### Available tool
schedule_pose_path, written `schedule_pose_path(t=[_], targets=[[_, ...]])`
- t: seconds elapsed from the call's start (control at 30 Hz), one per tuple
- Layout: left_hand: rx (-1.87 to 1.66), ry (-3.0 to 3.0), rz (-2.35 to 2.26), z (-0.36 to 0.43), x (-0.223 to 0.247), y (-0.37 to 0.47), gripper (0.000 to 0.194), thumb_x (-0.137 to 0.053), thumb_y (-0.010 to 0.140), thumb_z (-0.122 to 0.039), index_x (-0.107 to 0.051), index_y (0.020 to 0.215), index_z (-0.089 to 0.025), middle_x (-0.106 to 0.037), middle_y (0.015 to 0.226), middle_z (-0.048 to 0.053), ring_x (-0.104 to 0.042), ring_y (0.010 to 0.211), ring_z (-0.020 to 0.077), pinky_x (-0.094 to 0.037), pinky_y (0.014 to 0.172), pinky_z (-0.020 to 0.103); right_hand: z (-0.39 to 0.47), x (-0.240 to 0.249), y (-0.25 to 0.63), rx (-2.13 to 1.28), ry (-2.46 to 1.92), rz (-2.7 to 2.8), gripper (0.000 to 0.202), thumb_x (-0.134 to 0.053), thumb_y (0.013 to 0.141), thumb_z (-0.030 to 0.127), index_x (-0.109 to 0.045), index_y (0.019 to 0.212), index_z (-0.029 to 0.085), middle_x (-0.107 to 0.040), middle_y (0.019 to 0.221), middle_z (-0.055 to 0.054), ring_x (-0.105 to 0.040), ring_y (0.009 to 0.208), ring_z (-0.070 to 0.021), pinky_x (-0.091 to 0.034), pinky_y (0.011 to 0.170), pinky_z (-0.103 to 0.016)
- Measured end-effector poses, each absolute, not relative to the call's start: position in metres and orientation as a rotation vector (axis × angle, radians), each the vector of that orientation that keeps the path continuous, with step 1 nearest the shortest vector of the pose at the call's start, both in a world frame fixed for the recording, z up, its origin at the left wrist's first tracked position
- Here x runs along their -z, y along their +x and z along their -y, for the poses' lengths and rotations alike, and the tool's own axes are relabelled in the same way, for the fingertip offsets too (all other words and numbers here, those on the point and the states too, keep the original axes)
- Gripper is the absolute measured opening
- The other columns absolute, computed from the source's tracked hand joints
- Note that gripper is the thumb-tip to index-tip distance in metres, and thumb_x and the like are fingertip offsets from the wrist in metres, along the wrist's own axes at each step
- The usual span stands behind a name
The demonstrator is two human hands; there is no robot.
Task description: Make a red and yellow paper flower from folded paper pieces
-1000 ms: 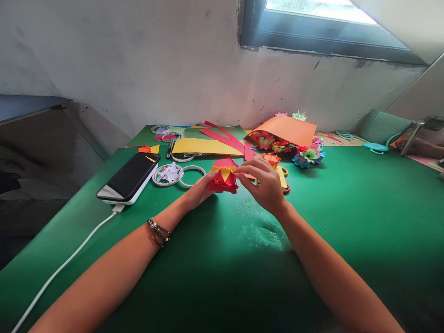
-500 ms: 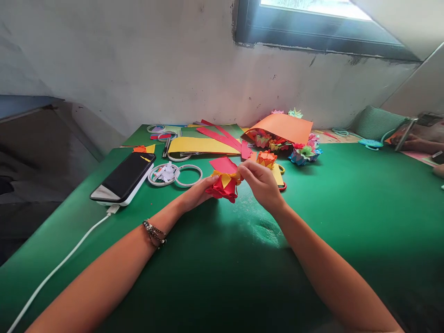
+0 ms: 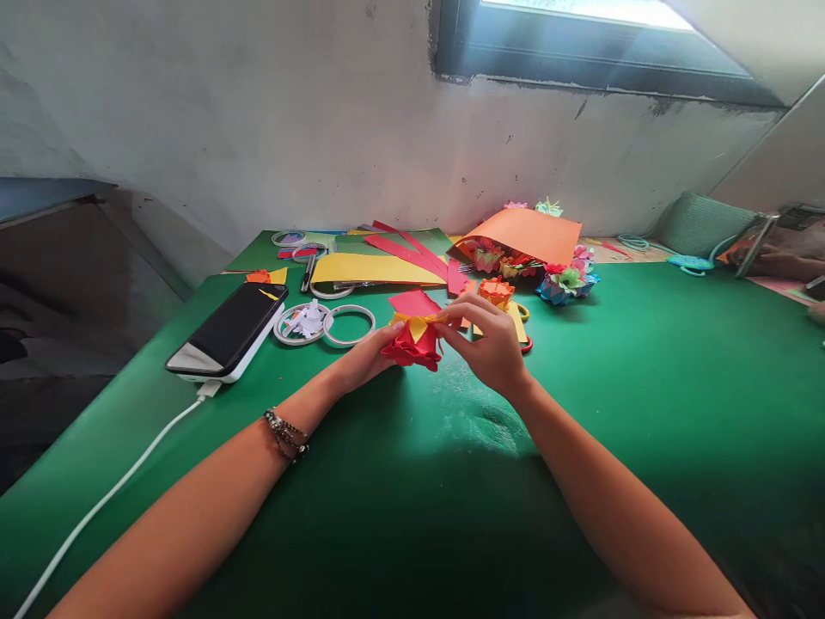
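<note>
Between my hands, just above the green table (image 3: 412, 499), is a red and yellow paper flower (image 3: 413, 346). My left hand (image 3: 367, 354) is closed on its left side, the thumb on the yellow upper part and the other fingers mostly hidden. At the flower's right edge, my right hand (image 3: 485, 344) pinches the yellow paper between thumb and fingers. Red paper (image 3: 413, 303) shows just behind the flower. An orange paper flower (image 3: 495, 292) stands beyond my right hand, close to scissors (image 3: 526, 346) partly covered by yellow paper.
Left of my hands lie tape rolls (image 3: 349, 327), one with white scraps (image 3: 305, 320) inside, and a phone (image 3: 235, 327) on a white power bank with a cable (image 3: 116, 490). Behind are folded yellow paper (image 3: 367, 271), red strips, orange card (image 3: 522, 234) and several paper flowers (image 3: 567, 284).
My right hand's fingers have shifted slightly left and lie flatter along the flower's yellow edge. The left hand keeps its hold. At the far right, another person's hand has moved partly out of view.
</note>
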State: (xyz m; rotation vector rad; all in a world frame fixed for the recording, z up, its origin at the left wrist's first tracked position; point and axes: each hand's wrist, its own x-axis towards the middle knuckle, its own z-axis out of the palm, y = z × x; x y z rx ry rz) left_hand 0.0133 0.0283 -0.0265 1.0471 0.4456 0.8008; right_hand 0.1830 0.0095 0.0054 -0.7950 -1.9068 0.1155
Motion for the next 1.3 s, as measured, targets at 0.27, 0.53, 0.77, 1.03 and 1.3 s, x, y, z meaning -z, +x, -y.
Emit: schedule_pose_path(t=[0.27,0.53,0.77,1.03,1.3], targets=[[-0.755,1.077,-0.434,-0.0290,0.0286,0.0113,0.039,-0.053,0.073,-0.048,-0.063,0.091,-0.015,-0.067,0.091,0.008,-0.058,0.089,0.0243,-0.036,0.083,0.038,-0.0140,-0.0034,0.1878,-0.603,-0.849,1.803,0.013,-0.059,0.077,0.029,-0.064,0.071,0.019,-0.060,0.068,0.000,-0.052,0.063,-0.0101,-0.042,0.056,-0.026],[-0.770,1.089,-0.447,-0.0296,0.0277,0.0102,0.041,-0.051,0.073,-0.050,-0.062,0.092,-0.016,-0.067,0.091,0.007,-0.056,0.091,0.0249,-0.035,0.084,0.038,-0.0114,-0.0066,0.1890,-0.611,-0.760,1.870,0.014,-0.060,0.076,0.035,-0.065,0.078,0.021,-0.061,0.076,-0.001,-0.053,0.067,-0.0104,-0.044,0.062,-0.027],[-0.754,1.124,-0.428,-0.0278,0.0267,0.0116,0.041,-0.048,0.075,-0.048,-0.062,0.093,-0.014,-0.066,0.095,0.009,-0.056,0.094,0.0260,-0.036,0.084,0.038,-0.0085,-0.0090,0.1882,-0.389,-0.681,1.966,0.020,-0.066,0.070,0.031,-0.061,0.087,0.020,-0.059,0.079,-0.001,-0.052,0.070,-0.0112,-0.046,0.062,-0.027],[-0.754,1.070,-0.463,-0.0266,0.0280,0.0127,0.036,-0.051,0.075,-0.046,-0.061,0.091,-0.015,-0.064,0.093,0.008,-0.055,0.088,0.0218,-0.038,0.080,0.034,-0.0081,-0.0077,0.1861,-0.609,-0.768,1.748,0.013,-0.059,0.077,0.026,-0.061,0.066,0.019,-0.057,0.070,0.000,-0.052,0.067,-0.0102,-0.044,0.061,-0.026],[-0.732,1.057,-0.386,-0.0238,0.0262,0.0146,0.033,-0.055,0.073,-0.046,-0.064,0.086,-0.016,-0.064,0.082,0.004,-0.056,0.082,0.0198,-0.038,0.080,0.032,-0.0071,-0.0058,0.1896,-1.222,-0.735,1.622,0.015,-0.056,0.078,0.030,-0.058,0.071,0.017,-0.052,0.070,0.002,-0.048,0.065,-0.0069,-0.041,0.061,-0.022]])
